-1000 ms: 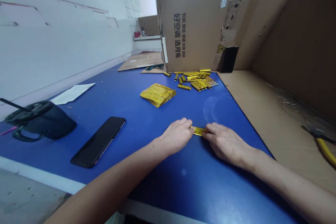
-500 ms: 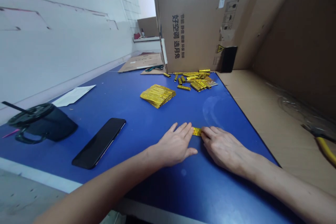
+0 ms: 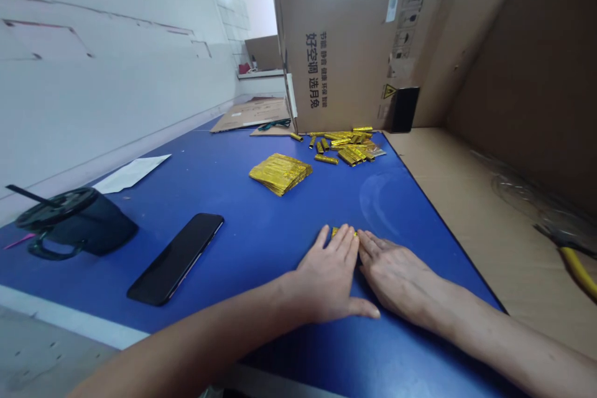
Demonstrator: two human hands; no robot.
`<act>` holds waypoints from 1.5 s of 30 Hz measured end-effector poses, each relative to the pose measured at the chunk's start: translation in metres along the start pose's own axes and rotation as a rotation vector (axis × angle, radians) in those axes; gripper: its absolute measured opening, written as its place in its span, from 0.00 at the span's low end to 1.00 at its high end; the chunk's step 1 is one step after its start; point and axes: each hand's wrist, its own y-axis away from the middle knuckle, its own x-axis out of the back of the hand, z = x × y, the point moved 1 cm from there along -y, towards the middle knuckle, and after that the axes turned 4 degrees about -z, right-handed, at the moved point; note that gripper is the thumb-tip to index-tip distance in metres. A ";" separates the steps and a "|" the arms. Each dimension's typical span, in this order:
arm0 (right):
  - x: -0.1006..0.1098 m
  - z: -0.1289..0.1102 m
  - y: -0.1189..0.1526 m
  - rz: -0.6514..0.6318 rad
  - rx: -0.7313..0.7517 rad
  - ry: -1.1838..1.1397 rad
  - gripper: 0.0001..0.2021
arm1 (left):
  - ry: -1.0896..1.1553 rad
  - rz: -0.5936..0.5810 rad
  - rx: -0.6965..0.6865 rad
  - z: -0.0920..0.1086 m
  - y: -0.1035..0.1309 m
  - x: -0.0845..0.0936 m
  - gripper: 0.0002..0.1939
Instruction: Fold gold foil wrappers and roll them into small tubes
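Note:
A small shiny gold foil strip (image 3: 334,232) lies on the blue table, mostly covered by my hands. My left hand (image 3: 329,270) is laid flat over it, fingers stretched forward and thumb out to the right. Close against its fingertips, my right hand (image 3: 394,267) has its fingers together and bent down at the strip's right end; its thumb is hidden. Farther off sits a fanned stack of flat gold foil pieces (image 3: 280,173). Behind it, to the right, several rolled gold foil tubes (image 3: 355,153) lie in a loose pile.
A black phone (image 3: 177,258) and a dark lidded mug (image 3: 81,221) with a straw stand at left, near a white paper (image 3: 133,174). A large cardboard box (image 3: 354,56) rises behind the pile. Yellow-handled pliers (image 3: 576,264) lie on cardboard at right.
My left hand has slid right and spread over the strip, covering most of it, and its fingers now meet my right hand. My right hand stays at the strip's right end.

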 end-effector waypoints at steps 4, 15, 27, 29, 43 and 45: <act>0.002 0.001 0.001 -0.016 -0.016 -0.048 0.24 | 0.082 -0.051 -0.023 0.001 -0.002 -0.003 0.50; 0.003 0.027 -0.002 -0.016 -0.033 -0.244 0.21 | 0.125 -0.055 0.002 -0.016 0.006 -0.002 0.46; -0.010 0.055 -0.009 0.068 -0.067 -0.219 0.17 | 0.225 -0.019 -0.042 0.000 0.020 0.012 0.45; -0.009 0.052 -0.009 0.082 -0.071 -0.209 0.17 | 0.238 -0.036 -0.040 0.000 0.019 0.012 0.46; -0.002 0.028 -0.007 0.003 0.073 -0.503 0.26 | 0.192 -0.002 -0.019 0.004 0.017 0.009 0.45; -0.006 0.032 -0.009 -0.003 0.046 -0.473 0.26 | 0.190 0.000 -0.010 0.004 0.017 0.008 0.44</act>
